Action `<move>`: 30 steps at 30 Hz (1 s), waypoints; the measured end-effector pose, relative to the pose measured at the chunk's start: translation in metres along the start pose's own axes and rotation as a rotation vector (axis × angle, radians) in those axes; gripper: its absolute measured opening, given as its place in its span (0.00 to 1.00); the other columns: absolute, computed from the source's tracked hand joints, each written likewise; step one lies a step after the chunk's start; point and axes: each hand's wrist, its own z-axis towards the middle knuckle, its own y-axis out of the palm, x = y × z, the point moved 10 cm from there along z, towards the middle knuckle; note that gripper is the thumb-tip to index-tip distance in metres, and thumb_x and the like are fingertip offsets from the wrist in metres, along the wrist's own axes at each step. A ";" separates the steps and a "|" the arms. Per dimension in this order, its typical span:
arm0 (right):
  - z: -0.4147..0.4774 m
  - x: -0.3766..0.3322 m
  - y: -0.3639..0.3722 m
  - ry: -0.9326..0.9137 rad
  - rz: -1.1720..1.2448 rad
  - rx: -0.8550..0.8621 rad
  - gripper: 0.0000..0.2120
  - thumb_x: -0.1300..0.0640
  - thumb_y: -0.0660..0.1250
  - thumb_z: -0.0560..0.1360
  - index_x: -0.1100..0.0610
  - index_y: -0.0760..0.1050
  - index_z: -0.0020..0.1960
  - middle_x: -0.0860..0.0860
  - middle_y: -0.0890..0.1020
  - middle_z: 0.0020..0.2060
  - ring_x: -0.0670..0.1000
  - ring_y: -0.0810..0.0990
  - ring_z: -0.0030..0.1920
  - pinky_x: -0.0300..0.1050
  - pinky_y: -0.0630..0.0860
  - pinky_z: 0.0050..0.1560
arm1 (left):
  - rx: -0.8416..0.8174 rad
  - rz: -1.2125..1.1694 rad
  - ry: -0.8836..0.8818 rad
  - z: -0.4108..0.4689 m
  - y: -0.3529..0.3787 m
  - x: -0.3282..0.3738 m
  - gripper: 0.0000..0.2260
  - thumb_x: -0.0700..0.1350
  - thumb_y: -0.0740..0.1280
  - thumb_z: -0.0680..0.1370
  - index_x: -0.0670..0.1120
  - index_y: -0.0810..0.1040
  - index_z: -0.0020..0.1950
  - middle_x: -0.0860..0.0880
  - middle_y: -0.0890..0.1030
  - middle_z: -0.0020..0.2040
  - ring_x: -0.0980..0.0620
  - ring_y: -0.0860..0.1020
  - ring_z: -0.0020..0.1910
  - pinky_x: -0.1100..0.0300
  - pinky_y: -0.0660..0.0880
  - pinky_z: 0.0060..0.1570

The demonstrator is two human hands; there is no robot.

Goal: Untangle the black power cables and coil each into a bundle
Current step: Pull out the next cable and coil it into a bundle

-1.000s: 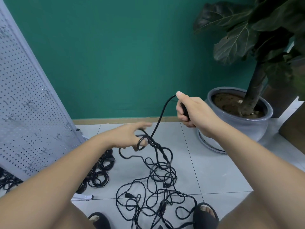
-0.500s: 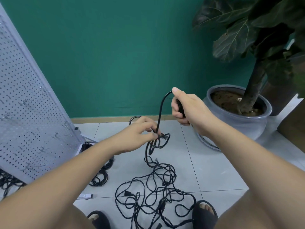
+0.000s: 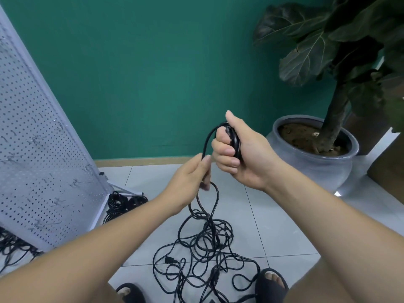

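Grip status: the right hand [image 3: 242, 156] clasped the plug end of the black power cable [image 3: 207, 141]. The left hand [image 3: 188, 180] had risen from the floor tangle [image 3: 207, 243] to pinch the cable just beside it, probably feeding the first coil loop.

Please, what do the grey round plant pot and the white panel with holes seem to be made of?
The grey round plant pot looks like glazed ceramic: smooth wall, soft reflections. The white panel with holes looks like painted sheet metal: thin, regular punched holes; plastic is possible.
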 end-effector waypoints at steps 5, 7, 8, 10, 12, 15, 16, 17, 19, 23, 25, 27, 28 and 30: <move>0.009 -0.011 -0.014 -0.200 -0.225 0.245 0.25 0.34 0.58 0.86 0.53 0.66 0.41 0.52 0.70 0.31 0.52 0.65 0.28 0.46 0.64 0.30 | -0.096 0.013 -0.184 -0.013 0.033 -0.020 0.19 0.59 0.57 0.88 0.47 0.72 0.45 0.56 0.65 0.30 0.54 0.62 0.29 0.62 0.60 0.29; 0.012 -0.015 -0.022 -0.248 -0.333 0.320 0.25 0.35 0.58 0.86 0.53 0.67 0.42 0.51 0.72 0.31 0.52 0.67 0.29 0.46 0.66 0.33 | -0.111 0.020 -0.194 -0.018 0.040 -0.022 0.17 0.55 0.58 0.88 0.47 0.72 0.44 0.57 0.66 0.30 0.55 0.62 0.27 0.64 0.61 0.28; 0.014 -0.016 -0.026 -0.265 -0.387 0.350 0.24 0.36 0.59 0.87 0.53 0.67 0.41 0.51 0.73 0.32 0.52 0.69 0.30 0.46 0.68 0.33 | -0.113 0.028 -0.192 -0.019 0.042 -0.022 0.16 0.53 0.59 0.89 0.47 0.72 0.44 0.57 0.66 0.30 0.55 0.63 0.27 0.64 0.62 0.28; 0.019 -0.020 -0.034 -0.292 -0.493 0.403 0.25 0.37 0.59 0.87 0.56 0.68 0.41 0.51 0.74 0.32 0.52 0.71 0.30 0.45 0.70 0.33 | -0.114 0.094 -0.182 -0.019 0.040 -0.023 0.16 0.52 0.59 0.88 0.47 0.73 0.44 0.57 0.67 0.29 0.53 0.64 0.28 0.61 0.63 0.29; 0.023 -0.023 -0.039 -0.332 -0.662 0.440 0.28 0.39 0.59 0.88 0.61 0.67 0.41 0.52 0.74 0.31 0.52 0.71 0.30 0.46 0.69 0.33 | -0.130 0.168 -0.188 -0.020 0.040 -0.024 0.15 0.51 0.59 0.88 0.48 0.75 0.45 0.57 0.68 0.29 0.52 0.65 0.29 0.59 0.63 0.30; 0.030 -0.023 -0.043 -0.420 -0.980 0.447 0.30 0.40 0.57 0.88 0.64 0.63 0.39 0.55 0.70 0.29 0.52 0.67 0.31 0.53 0.67 0.35 | -0.182 0.169 -0.241 -0.025 0.045 -0.025 0.14 0.49 0.60 0.88 0.46 0.76 0.46 0.53 0.69 0.31 0.52 0.66 0.27 0.60 0.64 0.28; 0.033 -0.021 -0.047 -0.421 -1.057 0.451 0.30 0.40 0.57 0.89 0.63 0.62 0.39 0.55 0.69 0.29 0.52 0.65 0.31 0.54 0.65 0.35 | -0.197 0.178 -0.244 -0.027 0.046 -0.022 0.14 0.49 0.60 0.88 0.46 0.77 0.46 0.53 0.70 0.31 0.52 0.67 0.26 0.61 0.65 0.28; 0.036 -0.019 -0.051 -0.415 -1.130 0.456 0.29 0.39 0.56 0.88 0.61 0.61 0.39 0.53 0.68 0.29 0.52 0.64 0.30 0.54 0.63 0.35 | -0.207 0.198 -0.236 -0.029 0.046 -0.019 0.14 0.49 0.61 0.88 0.46 0.78 0.46 0.53 0.71 0.30 0.52 0.69 0.26 0.61 0.66 0.29; 0.043 -0.016 -0.061 -0.377 -1.278 0.465 0.27 0.38 0.56 0.88 0.56 0.60 0.39 0.50 0.67 0.29 0.53 0.64 0.30 0.52 0.60 0.33 | -0.222 0.229 -0.199 -0.031 0.042 -0.008 0.14 0.50 0.62 0.87 0.45 0.79 0.46 0.51 0.74 0.28 0.50 0.71 0.27 0.60 0.69 0.30; 0.052 0.006 -0.092 -0.146 -1.390 0.432 0.28 0.34 0.53 0.87 0.55 0.62 0.40 0.52 0.72 0.33 0.56 0.70 0.35 0.53 0.68 0.38 | -0.140 0.150 -0.104 -0.023 0.013 0.018 0.15 0.50 0.66 0.86 0.45 0.79 0.43 0.52 0.70 0.25 0.52 0.66 0.24 0.62 0.64 0.27; 0.049 0.022 -0.095 -0.024 -1.339 0.354 0.32 0.30 0.51 0.85 0.56 0.68 0.38 0.51 0.77 0.32 0.56 0.75 0.36 0.51 0.73 0.42 | -0.081 0.148 -0.045 -0.015 -0.009 0.027 0.15 0.50 0.67 0.86 0.45 0.79 0.42 0.56 0.67 0.25 0.55 0.63 0.24 0.62 0.62 0.27; 0.041 0.044 -0.083 0.099 -1.223 0.244 0.36 0.27 0.49 0.84 0.56 0.72 0.38 0.50 0.79 0.31 0.54 0.75 0.32 0.44 0.72 0.34 | -0.023 0.194 0.007 -0.009 -0.030 0.035 0.14 0.49 0.68 0.85 0.45 0.79 0.42 0.57 0.66 0.25 0.57 0.62 0.25 0.65 0.62 0.27; 0.036 0.055 -0.074 0.160 -1.134 0.189 0.37 0.25 0.48 0.83 0.55 0.73 0.39 0.51 0.79 0.31 0.53 0.73 0.30 0.42 0.69 0.31 | 0.001 0.226 0.030 -0.006 -0.040 0.039 0.13 0.50 0.69 0.85 0.46 0.80 0.42 0.57 0.66 0.26 0.57 0.62 0.25 0.65 0.62 0.27; 0.026 0.075 -0.054 0.253 -0.966 0.073 0.39 0.21 0.46 0.80 0.55 0.71 0.40 0.53 0.75 0.31 0.53 0.68 0.29 0.43 0.63 0.30 | 0.044 0.325 0.085 -0.001 -0.058 0.045 0.12 0.51 0.70 0.84 0.49 0.81 0.41 0.57 0.67 0.27 0.57 0.62 0.27 0.62 0.61 0.29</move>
